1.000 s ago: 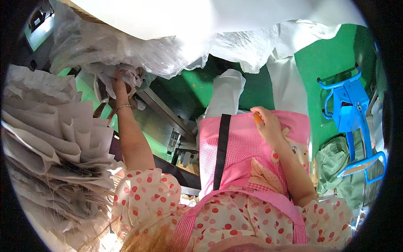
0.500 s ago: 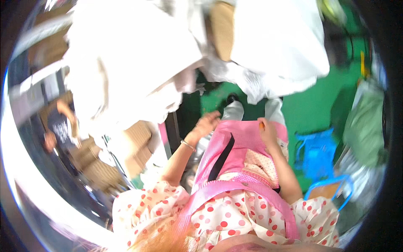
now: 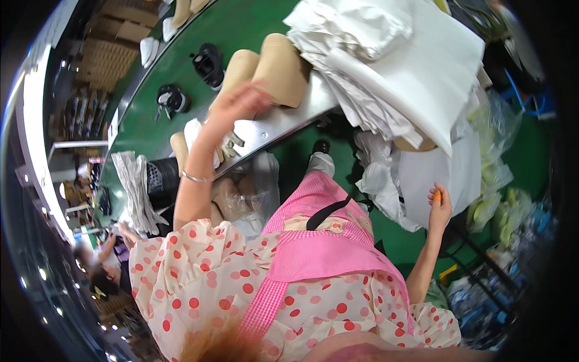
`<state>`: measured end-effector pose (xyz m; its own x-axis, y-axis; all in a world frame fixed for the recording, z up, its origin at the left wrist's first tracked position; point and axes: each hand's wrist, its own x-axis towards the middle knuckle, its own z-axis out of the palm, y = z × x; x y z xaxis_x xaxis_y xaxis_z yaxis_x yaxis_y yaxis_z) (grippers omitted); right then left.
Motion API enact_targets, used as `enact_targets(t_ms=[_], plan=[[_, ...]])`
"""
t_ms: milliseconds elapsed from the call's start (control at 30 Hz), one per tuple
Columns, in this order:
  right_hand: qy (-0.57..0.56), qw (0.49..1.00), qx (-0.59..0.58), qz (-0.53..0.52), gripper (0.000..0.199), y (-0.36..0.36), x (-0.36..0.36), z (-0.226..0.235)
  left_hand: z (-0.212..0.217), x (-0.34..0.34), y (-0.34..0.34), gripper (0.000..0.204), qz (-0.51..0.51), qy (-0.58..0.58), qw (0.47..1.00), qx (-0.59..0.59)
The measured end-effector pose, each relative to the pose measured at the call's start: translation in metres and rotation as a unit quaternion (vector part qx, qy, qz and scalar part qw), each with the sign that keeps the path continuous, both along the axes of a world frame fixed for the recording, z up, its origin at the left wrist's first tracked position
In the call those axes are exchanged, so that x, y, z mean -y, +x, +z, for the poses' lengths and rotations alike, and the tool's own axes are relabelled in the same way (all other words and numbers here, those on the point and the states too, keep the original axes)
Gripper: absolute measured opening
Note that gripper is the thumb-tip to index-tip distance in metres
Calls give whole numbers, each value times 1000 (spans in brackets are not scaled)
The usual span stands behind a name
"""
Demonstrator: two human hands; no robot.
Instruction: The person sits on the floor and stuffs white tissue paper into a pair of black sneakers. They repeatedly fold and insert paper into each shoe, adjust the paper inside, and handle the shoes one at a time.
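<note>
Green-floored workshop (image 3: pixel 528 160): a green-topped workbench (image 3: pixel 238 27) with a metal front edge crosses the upper left. Right of centre, a white sheet stack (image 3: pixel 422 66) lies in loose folds and overhangs that edge; below it hangs a separate pale sheet (image 3: pixel 443 172). Clear plastic bags (image 3: pixel 497 145) lie beyond, to the right.

Two tan tapered forms (image 3: pixel 280 66) rest side by side on the bench, immediately left of the stack. Two black shoes (image 3: pixel 208 63) sit farther left, apart from each other.

Left hand (image 3: pixel 242 101): positioned over the lower part of the forms; fingers outstretched and motion-blurred, no grip visible. Contact cannot be determined.

Right hand (image 3: pixel 441 204): beside the pale sheet; fingers partly curled around or behind an orange item (image 3: pixel 437 195), possibly a finger cover. Whether they grip it cannot be determined.

Stage, as judged from the layout: neither form has been lifted, and the stack remains piled. No finished portion can be identified; the amount left cannot be established.
</note>
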<state>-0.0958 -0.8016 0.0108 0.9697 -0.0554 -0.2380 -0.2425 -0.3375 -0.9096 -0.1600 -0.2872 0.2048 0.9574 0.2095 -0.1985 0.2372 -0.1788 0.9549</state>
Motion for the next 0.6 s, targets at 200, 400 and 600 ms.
enact_targets(t_ms=[200,400,600], plan=[[-15,999,26,38,24,19,-82,48,-99,-274,-79,48,348,360,857,-121],[-84,985,106,108,24,61,-190,151,-199,-412,-129,58,407,544,687,-260],[-167,912,203,314,27,101,-340,217,-214,-436,-112,57,307,536,682,-392]])
